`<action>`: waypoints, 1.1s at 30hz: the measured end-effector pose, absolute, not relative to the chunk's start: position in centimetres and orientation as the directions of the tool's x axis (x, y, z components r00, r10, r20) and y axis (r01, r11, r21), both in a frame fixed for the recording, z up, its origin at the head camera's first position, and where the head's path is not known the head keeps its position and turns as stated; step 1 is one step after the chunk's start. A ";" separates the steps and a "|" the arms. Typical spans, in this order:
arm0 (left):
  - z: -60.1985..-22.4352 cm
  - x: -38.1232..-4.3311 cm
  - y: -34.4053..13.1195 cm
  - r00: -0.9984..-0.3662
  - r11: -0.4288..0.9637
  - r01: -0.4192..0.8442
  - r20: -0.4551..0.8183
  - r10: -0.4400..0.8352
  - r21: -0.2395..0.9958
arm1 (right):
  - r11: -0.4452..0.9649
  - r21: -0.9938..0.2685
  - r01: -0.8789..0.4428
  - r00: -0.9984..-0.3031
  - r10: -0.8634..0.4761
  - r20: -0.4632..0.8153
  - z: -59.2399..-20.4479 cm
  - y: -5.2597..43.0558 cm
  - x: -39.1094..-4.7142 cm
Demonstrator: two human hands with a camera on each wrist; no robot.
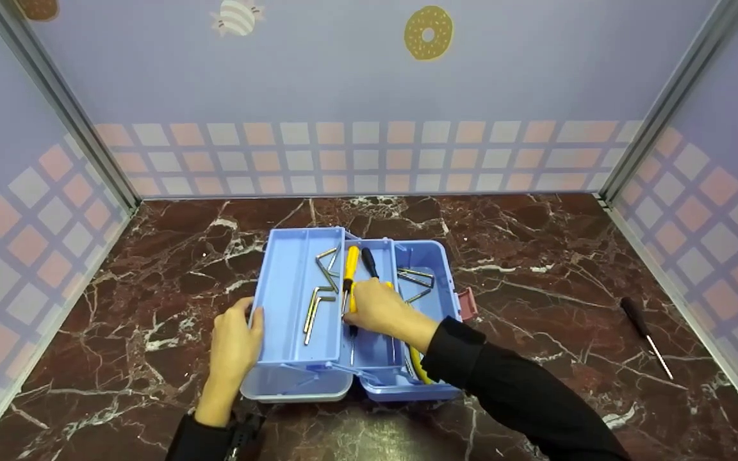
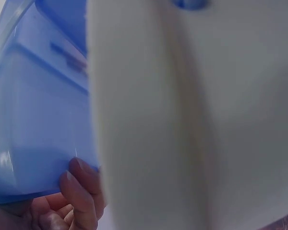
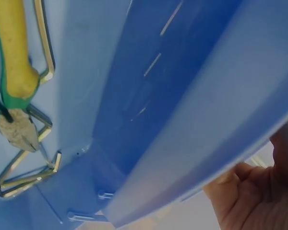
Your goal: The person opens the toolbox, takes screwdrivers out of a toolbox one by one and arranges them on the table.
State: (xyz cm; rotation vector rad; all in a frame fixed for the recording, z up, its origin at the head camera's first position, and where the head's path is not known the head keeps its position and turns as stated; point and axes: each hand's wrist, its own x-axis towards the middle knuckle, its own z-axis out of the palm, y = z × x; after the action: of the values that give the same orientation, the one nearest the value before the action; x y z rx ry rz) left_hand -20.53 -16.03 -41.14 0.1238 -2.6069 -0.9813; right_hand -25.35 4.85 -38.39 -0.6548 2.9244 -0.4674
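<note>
A blue toolbox stands spread open with its trays folded out. My left hand grips the left wall of the upper tray, thumb inside and fingers outside. Over the middle tray, my right hand pinches a yellow-and-black screwdriver, its handle partly covered by the fingers. Beside it lie another yellow-handled screwdriver and a black-handled screwdriver. Several hex keys rest in the upper tray. The right wrist view does not show the held screwdriver.
Green-and-yellow pliers and hex keys lie in the deep compartment. A pink latch sticks out on the right. A dark-handled screwdriver lies far right on the marbled table. Patterned panels enclose three sides.
</note>
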 end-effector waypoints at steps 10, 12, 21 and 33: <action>-41.2 -20.5 -16.2 -0.928 0.756 0.054 0.312 -0.202 0.653 | 0.872 -0.409 -0.268 -0.930 -0.346 -0.128 -38.4 4.7 -25.8; -41.2 -20.5 -16.2 -0.929 0.759 0.052 0.310 -0.203 0.649 | 0.864 -0.450 -0.225 -0.931 -0.327 -0.162 -38.3 4.8 -25.9; -41.1 -20.5 -16.2 -0.931 0.761 0.057 0.310 -0.193 0.647 | 0.771 -0.631 -0.091 -0.937 -0.280 -0.208 -36.7 6.6 -26.5; -41.1 -20.4 -16.1 -0.929 0.763 0.055 0.312 -0.197 0.644 | 0.743 -0.664 -0.084 -0.993 -0.119 -0.008 -33.6 15.0 -27.8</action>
State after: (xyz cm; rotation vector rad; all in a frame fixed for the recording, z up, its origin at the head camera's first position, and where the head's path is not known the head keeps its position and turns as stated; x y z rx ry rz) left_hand -20.44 -16.05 -41.09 0.1090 -2.5962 -0.9643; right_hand -27.80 15.00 -33.63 -0.1684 2.8860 -1.0960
